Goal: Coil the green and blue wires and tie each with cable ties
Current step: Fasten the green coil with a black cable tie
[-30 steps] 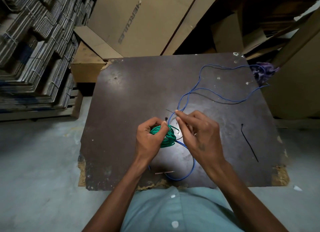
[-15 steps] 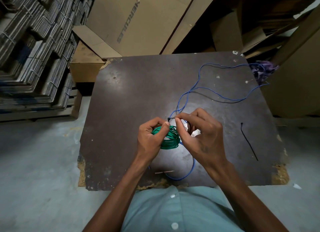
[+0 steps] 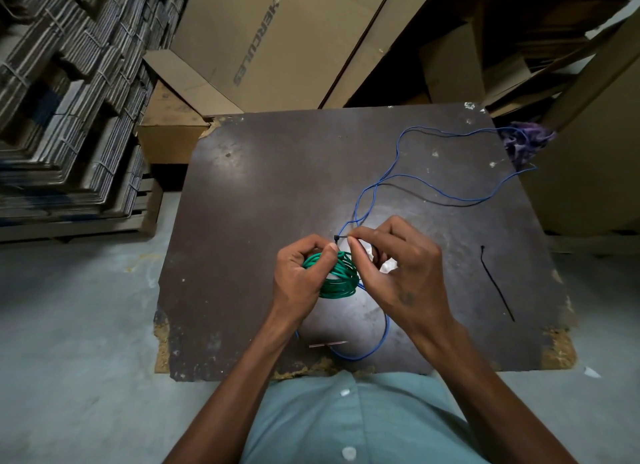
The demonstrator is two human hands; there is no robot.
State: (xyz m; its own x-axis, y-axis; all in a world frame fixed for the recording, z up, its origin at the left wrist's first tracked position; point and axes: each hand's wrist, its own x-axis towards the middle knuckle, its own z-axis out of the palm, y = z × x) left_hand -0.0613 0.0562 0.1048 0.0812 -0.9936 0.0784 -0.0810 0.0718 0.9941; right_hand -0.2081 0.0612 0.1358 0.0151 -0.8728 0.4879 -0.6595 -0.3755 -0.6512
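Note:
The green wire (image 3: 341,278) is wound into a small coil, and my left hand (image 3: 304,273) grips its left side just above the dark board (image 3: 263,200). My right hand (image 3: 398,273) pinches a black cable tie (image 3: 337,238) at the top of the coil, its small head showing beside my fingertips. The blue wire (image 3: 381,183) lies loose on the board, running from under my hands to the far right corner and looping back near my body. A second black cable tie (image 3: 497,285) lies flat at the right.
A purple cloth (image 3: 526,141) sits at the board's far right corner. Cardboard boxes (image 3: 277,40) lean behind the board, and stacked flat cartons (image 3: 65,92) stand at the left. A short bare wire end (image 3: 327,344) lies near the front edge. Grey floor surrounds the board.
My right hand has moved down and in toward the coil, bringing the cable tie's head against the top of the green coil. The left hand has kept its grip.

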